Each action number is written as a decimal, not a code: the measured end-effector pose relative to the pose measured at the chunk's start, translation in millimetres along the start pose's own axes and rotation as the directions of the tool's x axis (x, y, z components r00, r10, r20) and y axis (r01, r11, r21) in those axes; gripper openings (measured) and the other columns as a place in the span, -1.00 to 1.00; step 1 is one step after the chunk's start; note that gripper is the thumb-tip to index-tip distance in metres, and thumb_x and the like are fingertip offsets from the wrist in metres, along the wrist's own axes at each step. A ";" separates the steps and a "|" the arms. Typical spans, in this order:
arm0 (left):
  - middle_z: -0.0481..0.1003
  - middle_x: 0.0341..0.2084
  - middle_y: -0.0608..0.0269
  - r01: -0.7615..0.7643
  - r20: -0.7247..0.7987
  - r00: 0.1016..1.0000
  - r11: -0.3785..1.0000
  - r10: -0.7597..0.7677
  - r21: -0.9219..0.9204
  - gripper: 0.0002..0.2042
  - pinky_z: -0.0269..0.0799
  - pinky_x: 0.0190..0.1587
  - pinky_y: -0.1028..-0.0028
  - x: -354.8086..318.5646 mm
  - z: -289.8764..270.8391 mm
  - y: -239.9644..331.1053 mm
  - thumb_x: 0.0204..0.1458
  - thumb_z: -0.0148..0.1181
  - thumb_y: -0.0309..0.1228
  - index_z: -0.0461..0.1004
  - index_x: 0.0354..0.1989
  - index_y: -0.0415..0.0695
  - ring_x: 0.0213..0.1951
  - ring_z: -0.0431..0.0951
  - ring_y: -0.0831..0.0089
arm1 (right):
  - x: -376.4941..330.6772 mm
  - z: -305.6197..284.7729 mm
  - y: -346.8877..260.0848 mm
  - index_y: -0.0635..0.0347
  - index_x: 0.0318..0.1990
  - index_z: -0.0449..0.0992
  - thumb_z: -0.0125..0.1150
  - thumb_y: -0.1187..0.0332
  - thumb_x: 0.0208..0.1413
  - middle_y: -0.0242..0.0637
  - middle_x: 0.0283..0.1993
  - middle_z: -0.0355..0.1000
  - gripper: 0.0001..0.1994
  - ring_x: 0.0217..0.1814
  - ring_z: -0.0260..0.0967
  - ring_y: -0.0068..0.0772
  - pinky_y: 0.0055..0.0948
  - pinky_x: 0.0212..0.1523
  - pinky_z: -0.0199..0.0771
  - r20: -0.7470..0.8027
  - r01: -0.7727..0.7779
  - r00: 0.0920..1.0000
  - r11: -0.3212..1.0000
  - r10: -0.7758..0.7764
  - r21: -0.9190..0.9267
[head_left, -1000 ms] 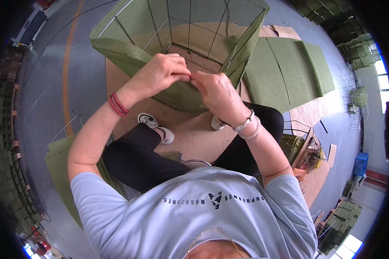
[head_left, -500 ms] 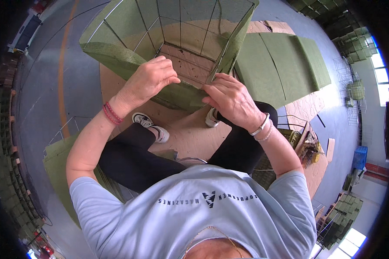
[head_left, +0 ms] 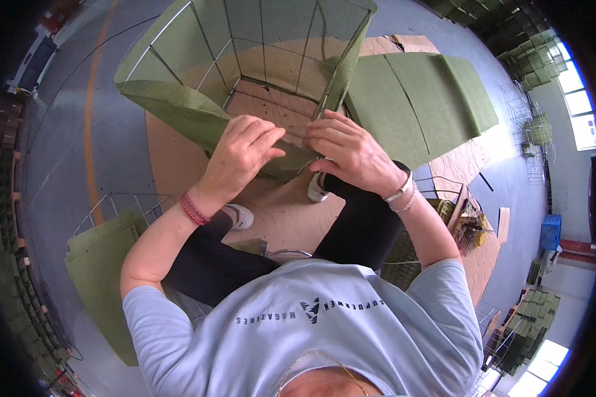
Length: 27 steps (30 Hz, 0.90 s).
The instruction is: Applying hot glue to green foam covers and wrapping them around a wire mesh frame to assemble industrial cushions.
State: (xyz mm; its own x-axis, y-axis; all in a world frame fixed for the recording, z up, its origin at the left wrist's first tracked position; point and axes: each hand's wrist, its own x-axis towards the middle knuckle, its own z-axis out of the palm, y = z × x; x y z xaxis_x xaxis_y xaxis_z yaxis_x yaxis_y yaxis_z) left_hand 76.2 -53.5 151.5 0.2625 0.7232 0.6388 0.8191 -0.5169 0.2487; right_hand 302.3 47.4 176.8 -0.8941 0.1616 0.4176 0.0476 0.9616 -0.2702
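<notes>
In front of me stands a wire-frame basket covered in green mesh fabric (head_left: 172, 98), its top open and the thin metal rods showing inside. My left hand (head_left: 248, 149) is at the near side, fingers curled in on the fabric's edge. Opposite it, at the near right corner, my right hand (head_left: 351, 151) has its fingers bent over the fabric by a corner rod, the thumb lower down. Between the two hands hangs a short stretch of the near panel. The fingertips partly hide how each hand grips.
Brown cardboard (head_left: 278, 218) lies under the basket. Folded green fabric panels (head_left: 410, 106) are at the right, and another green-covered frame (head_left: 102, 264) at the left. Tools and scraps (head_left: 470, 228) lie by my right knee. A blue crate (head_left: 551, 231) stands far right.
The basket has shifted slightly left and down in view. My left hand has come lower and closer to my body, its wrist turned, while my right hand stays near the corner. My left foot has drawn back.
</notes>
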 end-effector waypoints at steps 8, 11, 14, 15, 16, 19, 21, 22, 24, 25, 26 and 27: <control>0.29 -0.59 0.21 0.037 0.019 0.999 0.989 -0.034 -0.141 -0.65 0.26 -0.19 0.28 1.7 -5.4 -24.5 0.18 0.06 -0.14 0.38 -0.50 -0.17 -0.41 0.36 0.23 | 19.6 16.3 4.5 0.23 -0.36 0.43 0.34 0.26 -0.07 -0.22 -0.27 0.46 -0.74 -0.20 0.45 -0.21 -0.27 -0.18 0.47 -0.010 0.125 0.992 0.992 -0.126 -0.029; 0.24 -0.65 0.18 0.143 0.022 0.990 0.965 -0.142 -0.220 -0.54 0.24 -0.20 0.27 -18.1 -30.8 -44.4 0.26 -0.09 -0.08 0.35 -0.58 -0.19 -0.47 0.32 0.20 | 50.7 34.8 -11.8 0.21 -0.42 0.46 0.31 0.15 -0.02 -0.24 -0.36 0.47 -0.71 -0.28 0.46 -0.26 -0.28 -0.32 0.43 0.110 0.187 0.976 0.982 -0.186 0.001; 0.24 -0.70 0.17 0.222 0.067 0.975 0.948 -0.212 -0.230 -0.53 0.23 -0.21 0.32 -29.8 -54.5 -53.8 0.27 -0.04 -0.15 0.30 -0.65 -0.21 -0.53 0.30 0.19 | 81.4 52.6 -23.7 0.21 -0.48 0.51 0.17 -0.06 0.09 -0.22 -0.52 0.46 -0.55 -0.41 0.47 -0.21 -0.28 -0.43 0.39 0.230 0.138 0.963 0.990 -0.139 0.022; 0.24 -0.70 0.17 0.227 0.067 0.974 0.948 -0.217 -0.225 -0.53 0.23 -0.21 0.32 -30.3 -54.8 -55.7 0.27 -0.04 -0.15 0.30 -0.65 -0.21 -0.53 0.30 0.19 | 86.2 49.5 -26.3 0.21 -0.48 0.51 0.17 -0.06 0.09 -0.22 -0.52 0.46 -0.55 -0.41 0.47 -0.21 -0.28 -0.43 0.39 0.230 0.143 0.962 0.989 -0.145 0.026; 0.24 -0.70 0.18 0.216 0.134 0.972 0.962 -0.195 -0.168 -0.51 0.23 -0.22 0.32 -30.2 -55.9 -57.9 0.27 -0.05 -0.13 0.30 -0.65 -0.23 -0.54 0.29 0.19 | 93.7 44.6 -30.2 0.22 -0.50 0.52 0.07 -0.14 0.13 -0.18 -0.58 0.43 -0.47 -0.46 0.45 -0.15 -0.27 -0.44 0.39 0.354 0.089 0.932 0.996 -0.075 -0.023; 0.28 -0.67 0.16 0.235 0.288 0.938 0.964 -0.191 -0.125 -0.50 0.24 -0.22 0.31 -11.5 -55.1 -61.0 0.26 -0.04 -0.09 0.33 -0.62 -0.25 -0.51 0.32 0.17 | 100.1 35.5 -22.7 0.25 -0.52 0.53 -0.13 -0.28 0.18 -0.12 -0.68 0.38 -0.31 -0.55 0.41 -0.04 -0.22 -0.45 0.40 0.485 0.010 0.874 0.995 0.038 -0.097; 0.33 -0.63 0.15 0.267 0.384 0.902 0.954 -0.197 -0.137 -0.50 0.25 -0.21 0.29 -4.6 -55.4 -51.8 0.26 -0.02 -0.07 0.36 -0.59 -0.26 -0.47 0.35 0.15 | 91.1 41.9 -7.9 0.25 -0.41 0.57 -0.11 -0.28 0.18 -0.10 -0.65 0.40 -0.32 -0.52 0.43 -0.01 -0.15 -0.44 0.40 0.449 -0.098 0.889 0.995 0.091 -0.008; 0.39 -0.56 0.12 0.276 0.246 0.944 0.933 -0.218 -0.233 -0.54 0.29 -0.14 0.26 -7.7 -57.2 -47.9 0.24 0.01 -0.08 0.40 -0.53 -0.26 -0.40 0.40 0.14 | 88.6 27.8 -9.5 0.25 -0.24 0.57 0.07 -0.08 0.18 -0.10 -0.47 0.50 -0.51 -0.38 0.47 -0.06 -0.17 -0.23 0.49 0.384 -0.186 0.918 0.961 0.096 0.206; 0.51 -0.28 0.10 0.227 0.063 0.973 0.969 -0.221 -0.102 -0.64 0.31 0.13 0.12 -18.1 -66.6 -46.5 0.17 0.11 -0.12 0.51 -0.31 -0.24 -0.13 0.50 0.12 | 70.8 11.0 8.9 0.24 -0.18 0.55 0.16 0.05 0.14 -0.10 -0.34 0.51 -0.61 -0.26 0.48 -0.07 -0.18 -0.07 0.47 0.114 -0.013 0.993 0.989 -0.004 0.148; 0.51 -0.28 0.10 0.227 0.053 0.973 0.970 -0.223 -0.091 -0.64 0.31 0.13 0.12 -25.6 -67.4 -42.8 0.17 0.11 -0.12 0.51 -0.31 -0.24 -0.13 0.50 0.12 | 62.6 6.3 19.5 0.24 -0.12 0.53 0.25 0.18 0.09 -0.10 -0.22 0.52 -0.67 -0.15 0.48 -0.08 -0.19 0.08 0.45 -0.152 0.134 0.981 0.989 -0.123 0.060; 0.52 -0.23 0.12 0.250 0.015 0.968 0.968 -0.250 0.008 -0.65 0.27 0.20 0.07 -36.3 -64.3 -37.7 0.14 0.14 -0.11 0.52 -0.27 -0.22 -0.08 0.50 0.13 | 53.0 6.1 26.6 0.24 -0.12 0.53 0.25 0.18 0.09 -0.10 -0.22 0.52 -0.67 -0.15 0.48 -0.08 -0.19 0.08 0.45 -0.153 0.138 0.980 0.989 -0.127 0.061; 0.52 -0.18 0.15 0.275 -0.026 0.961 0.955 -0.274 0.107 -0.64 0.22 0.26 0.02 -45.8 -61.8 -31.1 0.10 0.16 -0.09 0.53 -0.22 -0.19 -0.03 0.50 0.14 | 44.2 8.5 33.9 0.24 -0.12 0.52 0.28 0.25 0.05 -0.12 -0.14 0.50 -0.70 -0.05 0.45 -0.06 -0.18 0.19 0.38 -0.123 0.116 0.986 0.993 -0.115 0.002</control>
State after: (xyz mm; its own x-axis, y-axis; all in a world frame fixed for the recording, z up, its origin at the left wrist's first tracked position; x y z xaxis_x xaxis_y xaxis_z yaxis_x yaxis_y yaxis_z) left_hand 7.2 -98.8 159.4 0.0145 0.8253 0.5645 0.9093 -0.2457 0.3358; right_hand 260.6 85.3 178.7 -0.8319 0.0761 0.5496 -0.0576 0.9734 -0.2219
